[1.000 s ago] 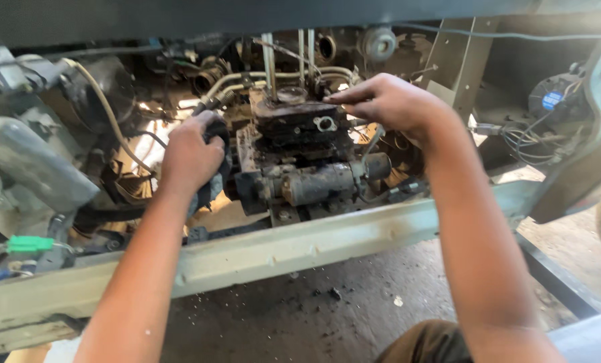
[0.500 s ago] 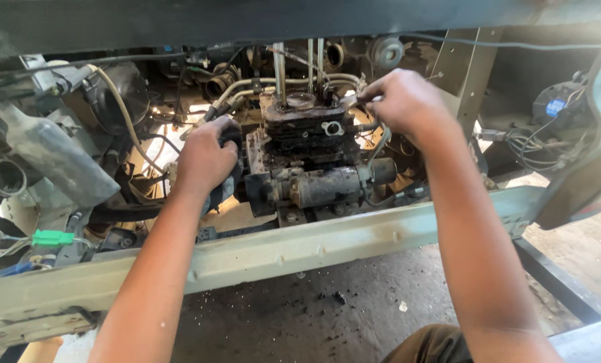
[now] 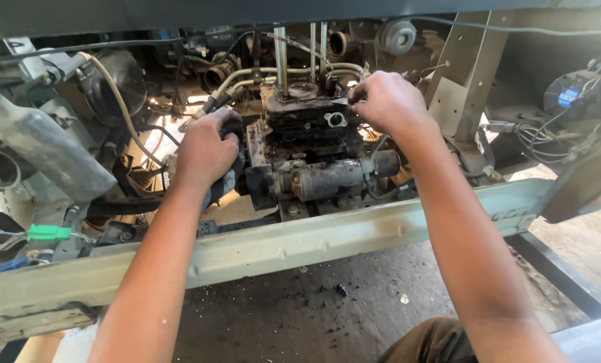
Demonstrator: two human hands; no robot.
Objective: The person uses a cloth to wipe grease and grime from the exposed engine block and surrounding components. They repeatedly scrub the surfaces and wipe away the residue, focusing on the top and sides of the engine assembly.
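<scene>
A dirty black finned engine cylinder (image 3: 307, 124) sits on long upright studs (image 3: 282, 54) in the middle of an open vehicle frame. My left hand (image 3: 205, 151) is closed around the dark left side of the engine block, next to the cylinder. My right hand (image 3: 388, 101) grips the cylinder's upper right edge, fingers curled over it. Below the cylinder lies a grimy round starter motor (image 3: 331, 178).
A pale metal frame rail (image 3: 300, 245) runs across in front of the engine. Hoses and pipes (image 3: 247, 77) crowd behind it. A grey housing (image 3: 45, 151) and a green connector (image 3: 48, 232) are at left, loose wiring (image 3: 549, 134) at right. Stained concrete floor (image 3: 314, 316) lies below.
The view has shifted slightly, so the engine sits further right in frame. Both hands have stayed on the engine, the right one settling lower on the cylinder's right edge.
</scene>
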